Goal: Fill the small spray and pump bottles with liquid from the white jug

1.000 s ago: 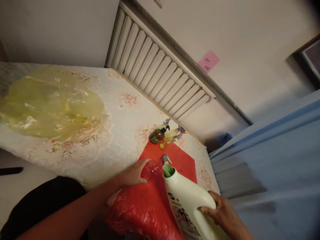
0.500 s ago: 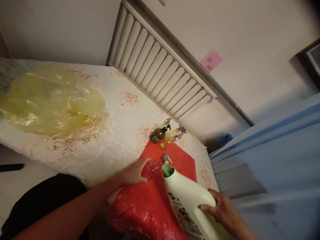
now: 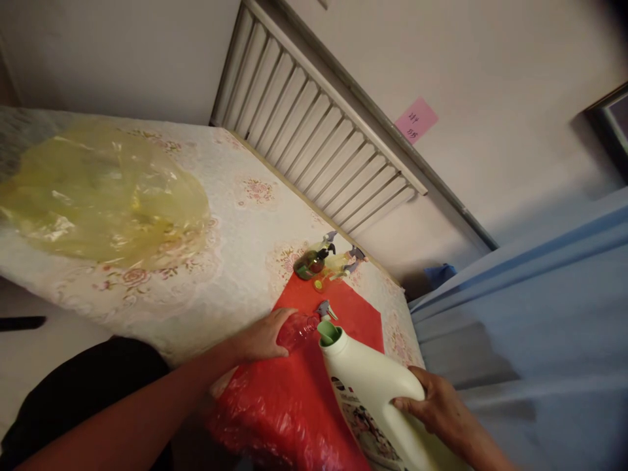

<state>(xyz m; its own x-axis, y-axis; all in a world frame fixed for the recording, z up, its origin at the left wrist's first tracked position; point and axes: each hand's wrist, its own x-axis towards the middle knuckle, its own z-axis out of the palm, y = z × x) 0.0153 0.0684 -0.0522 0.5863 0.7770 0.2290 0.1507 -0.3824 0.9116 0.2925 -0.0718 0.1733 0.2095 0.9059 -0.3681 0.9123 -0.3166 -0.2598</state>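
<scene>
My left hand (image 3: pixel 262 337) is wrapped round a small clear red spray bottle (image 3: pixel 299 329) standing on a red plastic sheet (image 3: pixel 314 386). Its grey spray head (image 3: pixel 324 308) sits just beyond the bottle's neck. My right hand (image 3: pixel 439 405) grips the handle side of a large pale green jug (image 3: pixel 367 389) with a printed label. The jug is tilted, and its open green spout (image 3: pixel 328 332) is close beside the red bottle's neck.
Farther back on the flowered tablecloth (image 3: pixel 235 261) stand a dark green spray bottle (image 3: pixel 309 263) and a yellow one (image 3: pixel 336 265). A crumpled yellow plastic sheet (image 3: pixel 103 196) covers the table's left. A slatted white panel (image 3: pixel 318 144) and blue fabric (image 3: pixel 530 314) border the table.
The jug's spout has edged slightly up and toward the red bottle. My left hand stays on the bottle. The view has shifted a little.
</scene>
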